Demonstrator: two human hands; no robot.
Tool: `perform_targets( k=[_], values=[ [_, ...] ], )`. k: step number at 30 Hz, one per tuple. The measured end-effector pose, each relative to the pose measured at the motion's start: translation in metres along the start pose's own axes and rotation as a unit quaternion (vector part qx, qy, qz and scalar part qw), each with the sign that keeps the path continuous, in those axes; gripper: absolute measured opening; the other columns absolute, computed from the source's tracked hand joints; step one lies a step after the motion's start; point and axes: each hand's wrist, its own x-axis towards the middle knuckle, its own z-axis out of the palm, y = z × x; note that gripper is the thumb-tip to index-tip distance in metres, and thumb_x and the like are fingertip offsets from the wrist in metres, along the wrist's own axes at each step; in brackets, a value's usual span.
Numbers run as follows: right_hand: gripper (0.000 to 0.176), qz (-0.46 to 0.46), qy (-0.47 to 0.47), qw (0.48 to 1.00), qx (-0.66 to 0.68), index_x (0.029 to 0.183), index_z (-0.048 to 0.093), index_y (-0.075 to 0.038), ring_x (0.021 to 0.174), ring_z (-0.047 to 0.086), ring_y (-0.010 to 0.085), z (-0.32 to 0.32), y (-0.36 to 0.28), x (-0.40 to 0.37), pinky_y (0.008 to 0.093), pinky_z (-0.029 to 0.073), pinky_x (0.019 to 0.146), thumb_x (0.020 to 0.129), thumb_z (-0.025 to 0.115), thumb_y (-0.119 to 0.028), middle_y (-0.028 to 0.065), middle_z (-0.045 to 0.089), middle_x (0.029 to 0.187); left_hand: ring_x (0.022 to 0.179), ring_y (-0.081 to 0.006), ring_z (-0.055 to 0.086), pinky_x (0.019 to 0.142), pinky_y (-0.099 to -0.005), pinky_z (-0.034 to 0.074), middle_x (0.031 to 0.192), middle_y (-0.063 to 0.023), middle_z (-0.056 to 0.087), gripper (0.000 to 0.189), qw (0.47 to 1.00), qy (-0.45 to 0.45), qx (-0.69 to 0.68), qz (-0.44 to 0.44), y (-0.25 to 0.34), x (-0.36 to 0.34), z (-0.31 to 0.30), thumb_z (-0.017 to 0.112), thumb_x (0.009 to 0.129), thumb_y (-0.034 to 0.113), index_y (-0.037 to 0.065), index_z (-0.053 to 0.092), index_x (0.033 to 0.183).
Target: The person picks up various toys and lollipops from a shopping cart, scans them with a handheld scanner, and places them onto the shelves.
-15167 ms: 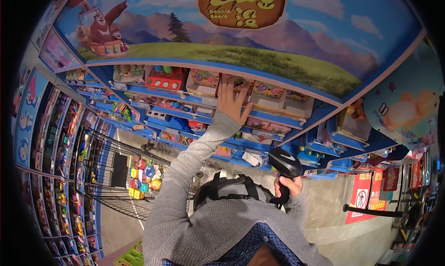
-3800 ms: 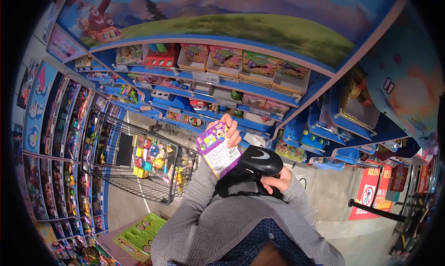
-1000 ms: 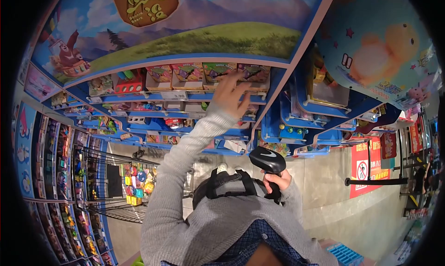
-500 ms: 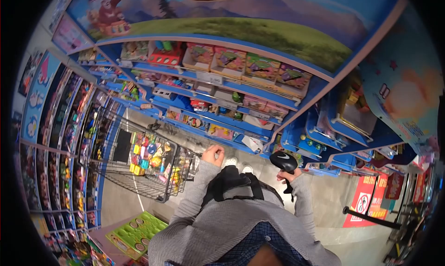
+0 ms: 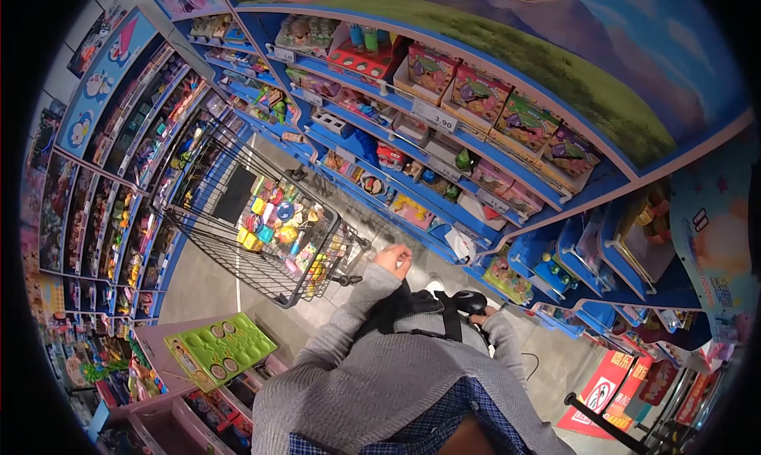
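Note:
My left hand (image 5: 394,258) is raised in front of my body, its fingers loosely curled with nothing seen in them. The shopping cart (image 5: 273,277) stands just left of it, apart from the hand. Brightly coloured packaged goods (image 5: 277,213) lie inside the cart. At my right side, my right hand (image 5: 482,318) is closed on a rounded black item (image 5: 469,301) with a strap, partly hidden by my body. A black bag or pouch (image 5: 404,308) with straps is worn at my front.
Blue shelves (image 5: 412,193) of boxed toys and price tags run ahead and to the right. More racks (image 5: 111,209) line the left. A green moulded tray (image 5: 222,348) sits on a display at lower left. A black barrier post (image 5: 602,423) and red floor sign (image 5: 606,395) are at lower right.
The view has turned, so shelves and cart appear shifted right. My right hand and the black item have come down closer to my body. My left hand stays curled.

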Motion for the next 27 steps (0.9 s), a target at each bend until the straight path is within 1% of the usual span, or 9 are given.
perform_targets(
  k=[4,7,9,12,16,19,22,24,27],
  values=[
    [0.050,0.037,0.032,0.999,-0.002,0.097,0.058,-0.004,0.079,0.057,0.0188,0.005,-0.028,-0.013,0.0287,0.044,0.068,0.055,0.070,-0.028,0.0082,0.061,0.085,0.072,-0.0241,0.055,0.064,-0.0316,0.044,0.076,-0.0125,0.054,0.013,1.000,-0.008,0.007,0.014,-0.006,0.008,-0.008,0.052,0.071,0.009,0.001,0.053,0.081],
    [0.044,0.050,0.036,0.994,0.096,0.094,0.057,-0.003,0.076,0.058,0.0193,0.013,-0.035,-0.012,0.0311,0.046,0.062,0.058,0.070,-0.024,0.0089,0.061,0.081,0.070,-0.0235,0.055,0.063,-0.0309,0.044,0.076,-0.0123,0.055,0.011,1.000,0.003,-0.009,0.019,-0.023,0.014,-0.021,0.052,0.071,0.008,0.001,0.053,0.080],
    [0.036,0.051,0.035,0.948,0.312,0.089,0.053,-0.002,0.071,0.060,0.0201,0.020,-0.038,-0.010,0.0316,0.048,0.056,0.061,0.068,-0.019,0.0102,0.061,0.077,0.068,-0.0228,0.055,0.062,-0.0302,0.044,0.076,-0.0121,0.055,0.011,1.000,0.015,-0.017,0.018,-0.038,0.016,-0.039,0.052,0.072,0.008,0.000,0.054,0.080],
    [0.026,0.058,0.025,0.940,0.336,0.087,0.051,-0.002,0.063,0.061,0.0222,0.021,-0.061,-0.008,0.0300,0.048,0.050,0.068,0.063,-0.015,0.0123,0.060,0.071,0.067,-0.0187,0.057,0.062,-0.0281,0.045,0.074,-0.0109,0.057,0.012,0.995,0.096,-0.025,-0.020,-0.069,0.013,-0.079,0.054,0.072,0.010,0.002,0.056,0.081],
    [0.033,0.032,0.117,0.917,0.379,0.091,0.047,-0.001,0.052,0.058,0.0271,0.027,-0.110,-0.011,0.0345,0.049,0.046,0.070,0.061,-0.022,0.0151,0.057,0.065,0.062,-0.0203,0.057,0.059,-0.0310,0.045,0.069,-0.0116,0.058,0.013,0.954,0.260,0.026,-0.146,-0.140,0.000,-0.140,0.054,0.071,0.011,0.003,0.056,0.081],
    [0.035,-0.024,0.045,0.915,0.400,0.092,0.048,-0.002,0.047,0.056,0.0247,0.024,-0.164,-0.026,0.0328,0.048,0.042,0.072,0.058,-0.029,0.0144,0.056,0.063,0.060,-0.0224,0.056,0.057,-0.0312,0.044,0.067,-0.0128,0.057,0.014,0.916,0.298,0.048,-0.263,-0.212,-0.010,-0.171,0.053,0.072,0.013,0.002,0.056,0.080],
    [0.034,-0.052,-0.009,0.898,0.437,0.093,0.046,-0.002,0.045,0.054,0.0259,0.038,-0.196,-0.026,0.0330,0.046,0.040,0.074,0.056,-0.029,0.0159,0.056,0.062,0.071,-0.0300,0.058,0.065,-0.0358,0.045,0.076,-0.0180,0.059,0.024,0.903,0.153,0.101,-0.389,-0.300,-0.023,-0.176,0.056,0.069,0.017,0.000,0.055,0.086],
    [0.035,-0.076,-0.101,0.895,0.428,0.095,0.043,-0.001,0.044,0.054,0.0271,0.050,-0.220,-0.029,0.0338,0.045,0.039,0.075,0.055,-0.026,0.0172,0.056,0.062,0.075,-0.0321,0.057,0.067,-0.0369,0.045,0.079,-0.0199,0.058,0.029,0.913,0.145,0.082,-0.373,-0.332,-0.030,-0.165,0.057,0.068,0.019,-0.001,0.054,0.089],
    [0.032,-0.047,-0.120,0.897,0.422,0.096,0.041,0.001,0.044,0.055,0.0273,0.074,-0.247,-0.031,0.0341,0.045,0.039,0.075,0.053,-0.022,0.0172,0.056,0.061,0.082,-0.0346,0.055,0.072,-0.0380,0.044,0.084,-0.0227,0.057,0.038,0.908,0.131,0.077,-0.391,-0.397,-0.041,-0.127,0.059,0.067,0.023,-0.002,0.051,0.094]
  ],
)
